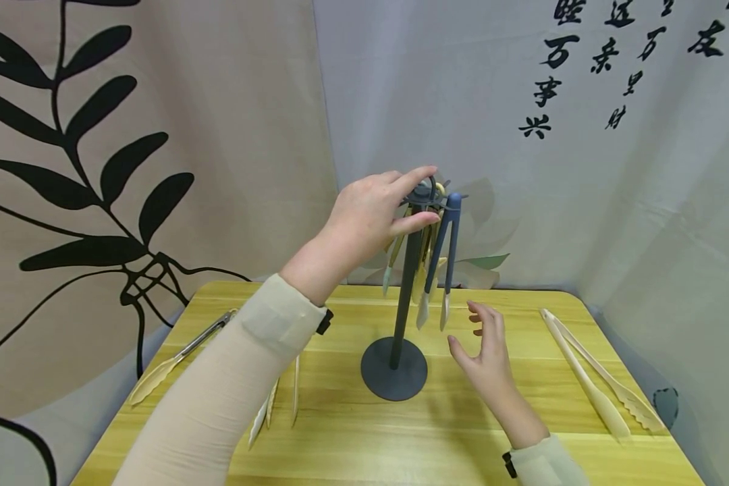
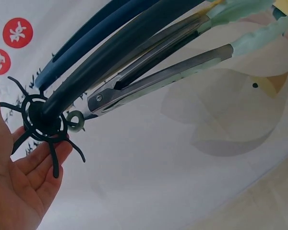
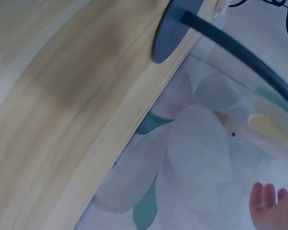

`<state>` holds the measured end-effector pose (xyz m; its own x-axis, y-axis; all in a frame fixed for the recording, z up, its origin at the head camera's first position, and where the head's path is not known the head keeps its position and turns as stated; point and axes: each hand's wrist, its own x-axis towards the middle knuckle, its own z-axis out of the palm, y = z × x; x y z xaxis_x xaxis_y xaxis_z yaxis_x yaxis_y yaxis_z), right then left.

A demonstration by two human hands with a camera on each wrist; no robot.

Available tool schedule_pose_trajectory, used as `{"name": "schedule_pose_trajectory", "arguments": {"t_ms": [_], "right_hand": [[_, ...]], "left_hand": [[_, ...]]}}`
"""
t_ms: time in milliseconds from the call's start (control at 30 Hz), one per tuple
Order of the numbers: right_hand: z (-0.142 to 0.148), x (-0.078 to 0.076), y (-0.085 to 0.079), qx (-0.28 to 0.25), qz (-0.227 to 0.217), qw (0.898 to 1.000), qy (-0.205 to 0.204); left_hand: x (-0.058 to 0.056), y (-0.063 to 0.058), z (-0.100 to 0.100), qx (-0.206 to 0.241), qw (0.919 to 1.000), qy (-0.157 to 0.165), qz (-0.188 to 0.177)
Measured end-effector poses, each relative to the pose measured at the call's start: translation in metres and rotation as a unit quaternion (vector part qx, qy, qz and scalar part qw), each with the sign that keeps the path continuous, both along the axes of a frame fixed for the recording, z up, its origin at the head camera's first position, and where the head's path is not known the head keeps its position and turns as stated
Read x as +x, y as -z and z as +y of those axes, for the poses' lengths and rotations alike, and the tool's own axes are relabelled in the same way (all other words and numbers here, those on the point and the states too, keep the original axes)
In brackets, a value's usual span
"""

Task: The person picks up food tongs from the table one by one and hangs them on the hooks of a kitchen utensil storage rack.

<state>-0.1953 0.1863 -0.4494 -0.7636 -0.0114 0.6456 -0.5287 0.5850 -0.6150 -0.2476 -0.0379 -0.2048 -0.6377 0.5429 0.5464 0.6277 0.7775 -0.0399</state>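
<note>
A dark utensil stand [image 1: 395, 370] rises from the middle of the table, with tongs hanging from its hooked top ring. My left hand [image 1: 367, 209] holds that ring, thumb on the near side and fingers reaching behind the hooks [image 2: 55, 163]. Blue tongs [image 1: 454, 229] with pale tips hang on the right of the pole. Metal tongs with mint-green tips [image 2: 158, 72] hang on another hook, and yellow tongs hang partly hidden behind the pole. Low to the right, my right hand [image 1: 489, 351] hovers with its fingers loosely bent and nothing in them, below the blue tongs.
Cream tongs [image 1: 589, 371] lie spread on the table's right side. Metal tongs with cream tips [image 1: 182, 358] lie at the left. My left forearm partly covers other pale utensils [image 1: 296, 391]. A printed cloth [image 1: 249, 135] hangs behind the wooden table [image 1: 340, 445].
</note>
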Motion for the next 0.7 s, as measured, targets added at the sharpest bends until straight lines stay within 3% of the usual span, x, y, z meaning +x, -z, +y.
{"name": "schedule_pose_trajectory", "arguments": {"t_ms": [333, 567, 700], "right_hand": [[0.039, -0.002, 0.017, 0.075, -0.063, 0.995, 0.027], [0.069, 0.004, 0.018, 0.108, -0.151, 0.982, 0.039], [0.089, 0.006, 0.016, 0.114, -0.177, 0.977, 0.044]], "left_hand": [[0.0, -0.004, -0.003, -0.014, 0.9991, 0.007, -0.038], [-0.001, -0.006, -0.006, -0.008, 0.9973, 0.019, -0.071], [-0.002, -0.007, -0.008, -0.017, 0.9969, 0.017, -0.075]]}}
